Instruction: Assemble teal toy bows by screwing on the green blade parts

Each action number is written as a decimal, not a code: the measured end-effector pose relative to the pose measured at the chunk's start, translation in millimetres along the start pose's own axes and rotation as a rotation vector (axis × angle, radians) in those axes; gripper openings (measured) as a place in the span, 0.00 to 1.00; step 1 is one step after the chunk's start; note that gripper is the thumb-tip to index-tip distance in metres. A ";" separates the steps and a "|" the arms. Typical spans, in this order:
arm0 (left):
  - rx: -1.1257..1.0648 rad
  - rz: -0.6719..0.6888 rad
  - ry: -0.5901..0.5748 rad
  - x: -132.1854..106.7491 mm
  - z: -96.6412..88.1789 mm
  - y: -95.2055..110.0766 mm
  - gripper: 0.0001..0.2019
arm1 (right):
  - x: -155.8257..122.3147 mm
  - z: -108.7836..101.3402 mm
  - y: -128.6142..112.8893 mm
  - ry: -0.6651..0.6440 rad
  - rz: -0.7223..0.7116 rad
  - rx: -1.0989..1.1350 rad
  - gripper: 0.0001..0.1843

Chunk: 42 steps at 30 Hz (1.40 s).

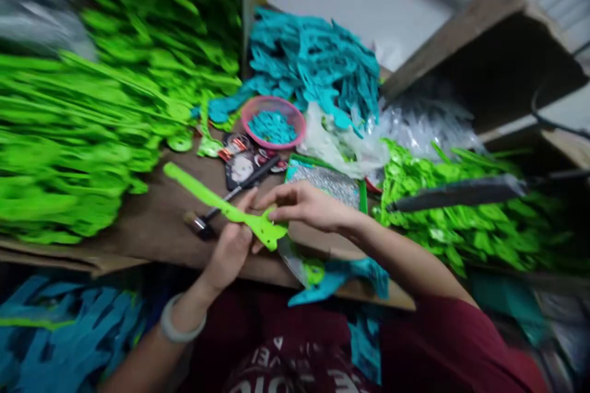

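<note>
A lime-green plastic piece with a long flat handle [196,189] is held level above the table edge. My left hand [230,252] is closed around its wider end from below, thumb on top. The fingers of my right hand [304,206] pinch at a small curved tab on that same end. Just below it shows a thin grey curved blade-like strip [291,260]; whether it joins the green piece I cannot tell. Beneath my hands, blue plastic pieces [338,279] and a green ring-shaped end [314,272] lie at the table's edge.
Green pieces are heaped at left [69,147] and right [442,215]; a blue heap [313,61] lies behind. A pink bowl [273,146] holds small blue parts. Nearby are a hammer-like tool [203,226], a green-rimmed tray [363,196], a plastic bag [341,150] and a dark bar [461,193].
</note>
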<state>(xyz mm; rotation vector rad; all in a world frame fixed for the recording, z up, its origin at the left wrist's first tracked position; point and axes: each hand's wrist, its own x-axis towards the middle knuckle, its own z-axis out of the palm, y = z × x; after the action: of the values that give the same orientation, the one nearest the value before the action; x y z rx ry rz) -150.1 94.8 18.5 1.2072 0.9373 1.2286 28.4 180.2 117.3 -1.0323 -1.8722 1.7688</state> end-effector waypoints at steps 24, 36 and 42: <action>0.264 -0.160 0.053 -33.1 55.0 -7.9 0.19 | -167.6 87.5 95.2 0.610 -0.010 -0.862 0.29; 0.905 0.505 -0.254 -47.4 38.1 -29.7 0.13 | -161.0 90.4 95.0 0.511 -0.007 -0.985 0.29; 0.946 0.580 -0.406 -49.7 33.5 -35.4 0.13 | -164.7 89.6 92.2 0.470 0.053 -1.021 0.28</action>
<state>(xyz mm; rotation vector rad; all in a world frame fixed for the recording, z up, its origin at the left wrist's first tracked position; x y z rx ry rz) -118.5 42.9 -15.3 2.5067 0.8977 0.8797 98.9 -4.9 50.7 -1.6291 -2.3955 0.3884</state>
